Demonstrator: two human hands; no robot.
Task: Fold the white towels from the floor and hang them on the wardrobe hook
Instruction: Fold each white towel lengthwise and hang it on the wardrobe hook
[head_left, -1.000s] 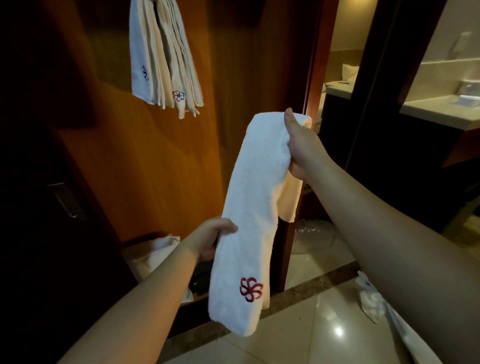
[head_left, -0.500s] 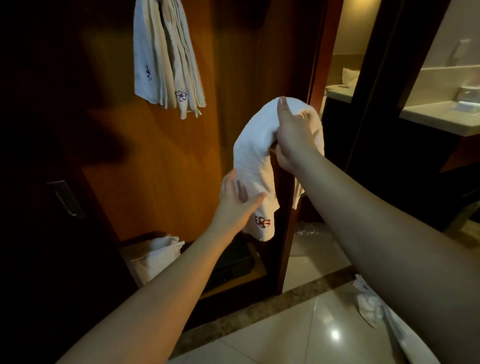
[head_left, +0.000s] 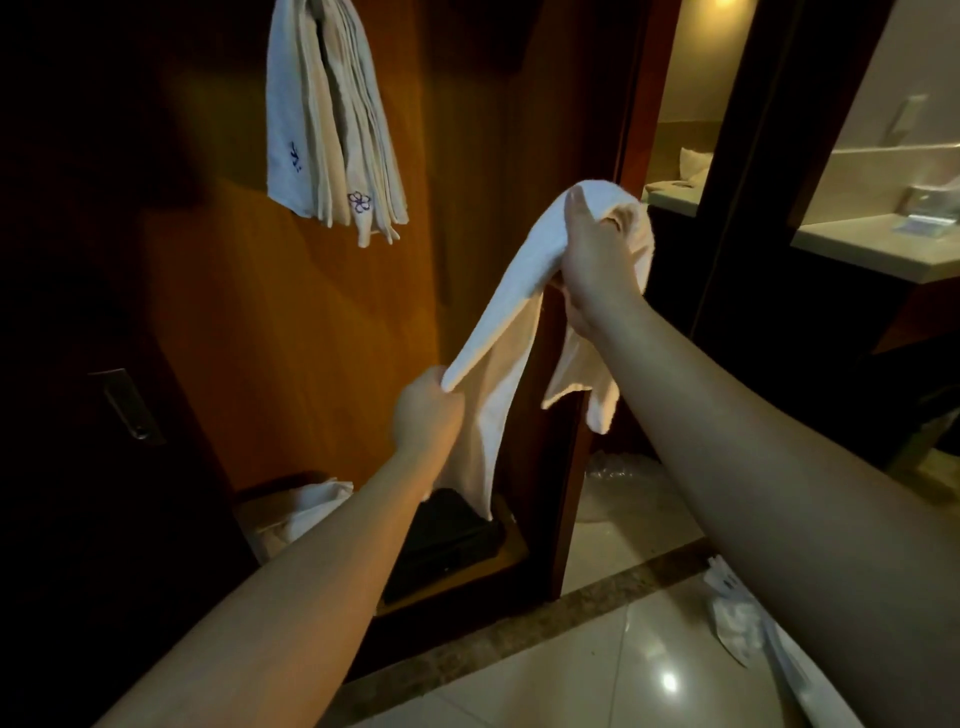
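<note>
A white towel (head_left: 511, 312) hangs in the air between my two hands, in front of the wooden wardrobe. My right hand (head_left: 597, 260) grips its upper part, with cloth draped over the fingers. My left hand (head_left: 426, 410) grips a lower fold of the same towel, lower and to the left. Loose ends dangle below both hands. Several folded white towels (head_left: 332, 130) with small embroidered flowers hang high on the wardrobe panel; the hook itself is out of view. Another white towel (head_left: 743, 623) lies crumpled on the tiled floor at the lower right.
The wardrobe's wooden back panel (head_left: 311, 338) stands ahead, with a white cloth (head_left: 306, 514) and a dark case (head_left: 447, 540) on its bottom shelf. A dark door with a metal handle (head_left: 130, 410) is at the left. A countertop (head_left: 883, 249) lies at the right.
The left hand has dropped down and to the left, pulling a fold of the towel with it. The towel is now stretched slantwise between the hands; its red flower no longer shows.
</note>
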